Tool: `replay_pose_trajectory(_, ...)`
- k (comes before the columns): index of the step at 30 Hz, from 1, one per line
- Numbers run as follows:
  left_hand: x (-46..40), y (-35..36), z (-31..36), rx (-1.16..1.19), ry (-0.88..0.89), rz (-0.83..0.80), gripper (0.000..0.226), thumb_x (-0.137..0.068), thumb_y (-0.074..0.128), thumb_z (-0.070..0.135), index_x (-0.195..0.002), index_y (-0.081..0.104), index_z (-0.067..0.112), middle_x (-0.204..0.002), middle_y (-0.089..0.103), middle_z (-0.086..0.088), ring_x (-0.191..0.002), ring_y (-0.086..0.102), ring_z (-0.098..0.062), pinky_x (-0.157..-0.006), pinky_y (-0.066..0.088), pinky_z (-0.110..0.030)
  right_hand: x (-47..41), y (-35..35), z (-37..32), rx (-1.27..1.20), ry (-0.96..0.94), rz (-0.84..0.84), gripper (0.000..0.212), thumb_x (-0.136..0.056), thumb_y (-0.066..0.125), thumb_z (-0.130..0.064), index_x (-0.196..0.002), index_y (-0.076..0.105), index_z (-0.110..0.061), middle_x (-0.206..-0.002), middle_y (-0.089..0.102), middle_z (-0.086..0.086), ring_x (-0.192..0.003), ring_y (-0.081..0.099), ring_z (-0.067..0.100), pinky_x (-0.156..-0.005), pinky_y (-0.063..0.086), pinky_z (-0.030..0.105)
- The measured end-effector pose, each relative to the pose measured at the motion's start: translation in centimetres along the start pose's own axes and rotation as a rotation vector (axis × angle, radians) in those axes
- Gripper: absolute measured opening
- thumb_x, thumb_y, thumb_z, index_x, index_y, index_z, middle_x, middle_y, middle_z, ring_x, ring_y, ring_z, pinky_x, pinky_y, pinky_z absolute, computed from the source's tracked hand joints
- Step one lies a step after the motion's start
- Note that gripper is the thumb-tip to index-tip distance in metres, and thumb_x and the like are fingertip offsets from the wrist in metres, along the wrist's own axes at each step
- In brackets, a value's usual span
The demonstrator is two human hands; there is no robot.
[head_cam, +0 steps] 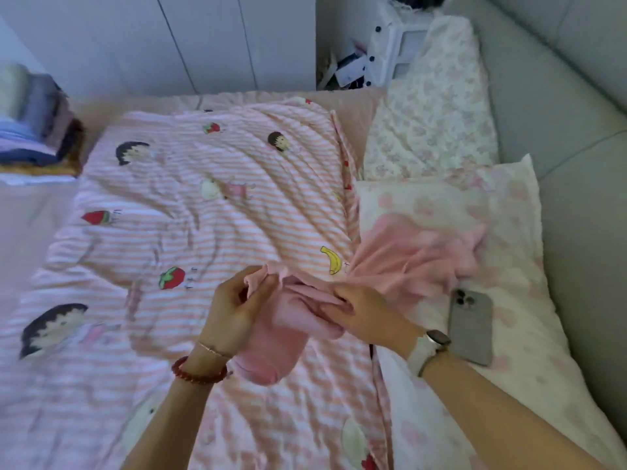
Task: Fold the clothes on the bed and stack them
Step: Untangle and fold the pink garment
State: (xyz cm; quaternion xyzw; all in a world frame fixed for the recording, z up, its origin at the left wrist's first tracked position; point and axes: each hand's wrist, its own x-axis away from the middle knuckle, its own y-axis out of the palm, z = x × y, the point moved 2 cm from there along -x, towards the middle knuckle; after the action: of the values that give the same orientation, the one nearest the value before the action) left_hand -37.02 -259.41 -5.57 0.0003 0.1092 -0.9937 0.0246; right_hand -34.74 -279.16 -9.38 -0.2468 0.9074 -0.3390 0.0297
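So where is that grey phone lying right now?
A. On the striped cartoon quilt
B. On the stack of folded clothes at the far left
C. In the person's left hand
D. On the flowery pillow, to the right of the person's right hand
D: the grey phone lies camera-side up on the flowery pillow, just beyond the right hand, which together with the left hand grips the pink garment.

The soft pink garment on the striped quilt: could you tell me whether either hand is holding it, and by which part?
Both hold the soft pink garment: the left hand pinches its bunched edge, the right hand grips folds beside it.
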Motion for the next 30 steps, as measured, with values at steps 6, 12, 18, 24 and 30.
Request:
replay_pose_trajectory(6, 7.5, -16.1, 4.7, 0.333, -0.07, 0.19, 0.022, -0.079, 0.061, 0.019, -0.058, 0.066, 0.016, -0.053, 0.06, 0.006, -0.053, 0.056, -0.002, -0.048, 0.045, -0.013, 1.8, 8.2, -16.7, -0.448, -0.022, -0.075, 0.028, -0.082, 0.059, -0.028, -0.06, 0.044, -0.02, -0.053, 0.037, -0.016, -0.051, 0.032, -0.002, -0.049, 0.027, 0.013)
replay_pose_trajectory(12, 6.4, -29.8, -0.3, -0.169, -0.133, 0.25, 0.032, -0.076, 0.064, 0.051, -0.089, 0.067, 0.022, -0.085, 0.062, 0.005, -0.076, 0.055, -0.003, -0.069, 0.043, -0.015, -4.4, 14.4, -24.6, -0.351, -0.036, 0.055, 0.026, -0.081, 0.068, -0.03, -0.065, 0.053, -0.017, -0.061, 0.043, -0.011, -0.057, 0.038, 0.005, -0.053, 0.031, 0.021)
replay_pose_trajectory(18, 9.4, -34.8, -15.0, -0.77, -0.55, -0.053, 0.068, -0.089, 0.056, 0.042, -0.143, 0.029, 0.012, -0.145, 0.034, -0.016, -0.132, 0.034, -0.033, -0.109, 0.028, -0.043, -7.8, 25.7, -17.2, 0.254, 0.116, -0.393, 0.043, -0.092, 0.046, -0.008, -0.134, 0.047, -0.014, -0.117, 0.061, 0.013, -0.104, 0.057, 0.027, -0.091, 0.044, 0.04)
replay_pose_trajectory(24, 13.4, -32.9, -23.0, -0.54, -0.775, 0.062, 0.078, -0.087, 0.059, 0.038, -0.147, 0.017, 0.011, -0.149, 0.022, -0.019, -0.135, 0.027, -0.036, -0.109, 0.026, -0.043, -8.8, 30.4, -13.2, 0.301, 0.217, -0.249, 0.058, -0.088, 0.04, -0.014, -0.143, 0.03, -0.029, -0.129, 0.051, 0.008, -0.117, 0.047, 0.032, -0.094, 0.042, 0.042)
replay_pose_trajectory(30, 13.8, -29.4, -25.5, -0.059, -0.863, 0.414, 0.068, -0.084, 0.065, 0.026, -0.139, 0.03, 0.008, -0.09, 0.059, -0.008, -0.098, 0.058, -0.03, -0.077, 0.045, -0.03, -8.6, 34.2, -11.7, 0.118, 0.336, -0.169, 0.07, -0.089, 0.053, -0.022, -0.147, 0.014, -0.013, -0.147, 0.03, 0.012, -0.135, 0.029, 0.03, -0.107, 0.029, 0.041)
